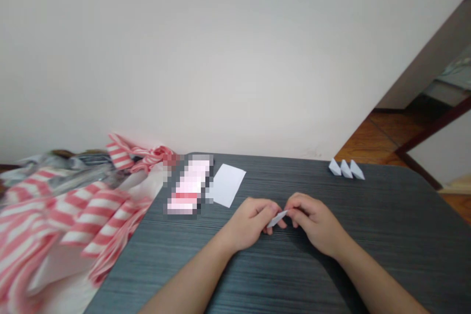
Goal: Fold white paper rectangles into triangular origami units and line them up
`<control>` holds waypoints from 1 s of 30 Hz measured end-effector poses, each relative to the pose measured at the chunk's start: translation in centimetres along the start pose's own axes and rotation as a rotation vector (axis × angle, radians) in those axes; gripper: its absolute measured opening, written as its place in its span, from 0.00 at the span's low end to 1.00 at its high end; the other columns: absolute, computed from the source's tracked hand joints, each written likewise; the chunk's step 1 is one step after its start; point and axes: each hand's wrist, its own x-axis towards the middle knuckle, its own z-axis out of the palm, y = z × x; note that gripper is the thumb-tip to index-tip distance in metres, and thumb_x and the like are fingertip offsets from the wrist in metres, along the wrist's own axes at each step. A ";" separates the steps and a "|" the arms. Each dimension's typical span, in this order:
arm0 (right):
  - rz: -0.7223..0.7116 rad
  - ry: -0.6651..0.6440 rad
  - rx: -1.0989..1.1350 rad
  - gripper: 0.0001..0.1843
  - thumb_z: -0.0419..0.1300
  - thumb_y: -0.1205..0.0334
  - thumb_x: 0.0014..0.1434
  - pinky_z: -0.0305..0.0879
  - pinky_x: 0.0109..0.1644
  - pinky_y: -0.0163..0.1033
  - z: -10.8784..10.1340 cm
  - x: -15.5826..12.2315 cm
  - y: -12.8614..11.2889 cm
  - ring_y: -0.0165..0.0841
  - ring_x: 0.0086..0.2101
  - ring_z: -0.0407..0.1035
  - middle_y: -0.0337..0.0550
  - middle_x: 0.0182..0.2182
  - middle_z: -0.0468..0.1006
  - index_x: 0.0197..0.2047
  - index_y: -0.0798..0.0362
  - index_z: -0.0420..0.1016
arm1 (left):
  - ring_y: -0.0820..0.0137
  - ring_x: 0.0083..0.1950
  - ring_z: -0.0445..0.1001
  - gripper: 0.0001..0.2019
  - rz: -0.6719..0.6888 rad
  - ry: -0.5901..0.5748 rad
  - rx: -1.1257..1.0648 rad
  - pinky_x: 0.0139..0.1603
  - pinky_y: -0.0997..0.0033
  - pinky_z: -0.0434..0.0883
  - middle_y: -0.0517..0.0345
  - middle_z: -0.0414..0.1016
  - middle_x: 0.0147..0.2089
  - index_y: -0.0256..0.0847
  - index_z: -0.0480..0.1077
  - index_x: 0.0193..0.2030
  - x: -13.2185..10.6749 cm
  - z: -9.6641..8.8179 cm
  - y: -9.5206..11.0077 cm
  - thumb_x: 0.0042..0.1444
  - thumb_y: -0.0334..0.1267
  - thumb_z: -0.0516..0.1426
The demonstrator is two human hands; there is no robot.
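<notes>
Between my two hands is a small piece of folded white paper point(276, 219), tilted just above the dark table point(243, 274). My left hand point(252, 223) pinches its left part between thumb and fingers. At the paper's right tip, my right hand point(312, 221) grips it with thumb and forefinger. Some of the folds are hidden behind the fingers. Beyond my left hand lies a flat white sheet of paper point(228, 185). Toward the far right edge, three small folded white paper shapes point(346, 169) stand side by side.
A pixelated pink and white rectangle point(190, 184) with a dark border lies left of the sheet. Red-and-white striped cloth point(91, 211) is heaped beside the table's left edge. A pale wall point(235, 59) rises behind, and wooden floor point(364, 140) shows at right.
</notes>
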 end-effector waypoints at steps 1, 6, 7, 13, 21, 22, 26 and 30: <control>-0.009 0.004 0.008 0.09 0.54 0.68 0.63 0.63 0.33 0.35 0.0 0.0 0.0 0.29 0.26 0.66 0.38 0.29 0.71 0.32 0.53 0.73 | 0.73 0.27 0.69 0.23 -0.003 -0.003 0.015 0.30 0.75 0.65 0.52 0.79 0.31 0.33 0.78 0.36 0.0 0.0 0.1 0.66 0.49 0.49; 0.018 0.028 0.076 0.05 0.56 0.67 0.63 0.64 0.31 0.34 0.2 0.0 0.4 0.28 0.26 0.67 0.39 0.33 0.71 0.35 0.52 0.73 | 0.74 0.27 0.69 0.16 -0.005 -0.026 0.090 0.29 0.77 0.63 0.55 0.77 0.30 0.35 0.78 0.38 0.0 0.1 0.1 0.64 0.44 0.53; 0.025 0.027 0.094 0.05 0.56 0.66 0.63 0.64 0.31 0.34 0.2 0.0 0.4 0.28 0.26 0.67 0.39 0.33 0.71 0.35 0.52 0.73 | 0.74 0.27 0.68 0.15 -0.006 -0.027 0.100 0.28 0.77 0.63 0.55 0.76 0.29 0.35 0.78 0.38 0.0 0.2 0.1 0.63 0.43 0.54; 0.006 0.025 0.128 0.05 0.57 0.65 0.63 0.65 0.33 0.35 0.3 0.1 0.1 0.29 0.27 0.66 0.40 0.35 0.71 0.36 0.52 0.74 | 0.74 0.28 0.66 0.12 0.013 -0.016 0.074 0.28 0.77 0.61 0.58 0.72 0.27 0.35 0.76 0.37 0.1 0.3 0.2 0.60 0.42 0.57; -0.054 0.057 0.069 0.05 0.60 0.64 0.62 0.66 0.40 0.38 0.1 0.1 0.1 0.34 0.36 0.70 0.43 0.36 0.74 0.35 0.51 0.77 | 0.73 0.28 0.68 0.10 -0.019 0.019 0.118 0.28 0.77 0.62 0.58 0.74 0.27 0.36 0.77 0.38 0.1 0.3 -0.2 0.59 0.41 0.58; -0.053 0.058 0.071 0.04 0.60 0.64 0.61 0.66 0.41 0.39 0.1 0.1 0.1 0.35 0.37 0.70 0.44 0.36 0.74 0.35 0.51 0.77 | 0.73 0.28 0.69 0.10 -0.019 0.022 0.122 0.28 0.77 0.62 0.58 0.75 0.27 0.36 0.77 0.39 0.1 0.3 -0.2 0.59 0.41 0.58; -0.048 0.063 0.063 0.05 0.61 0.63 0.61 0.67 0.43 0.40 0.1 0.2 0.0 0.36 0.38 0.71 0.44 0.37 0.75 0.34 0.51 0.77 | 0.73 0.28 0.69 0.11 -0.024 0.039 0.143 0.28 0.77 0.62 0.58 0.76 0.28 0.37 0.77 0.40 0.2 0.4 -0.4 0.59 0.42 0.57; -0.050 0.077 0.046 0.06 0.60 0.62 0.62 0.68 0.44 0.41 0.1 0.2 0.1 0.36 0.38 0.72 0.45 0.37 0.76 0.34 0.51 0.77 | 0.72 0.28 0.70 0.13 -0.033 0.048 0.162 0.28 0.76 0.63 0.57 0.76 0.28 0.36 0.77 0.42 0.2 0.5 -0.6 0.59 0.43 0.57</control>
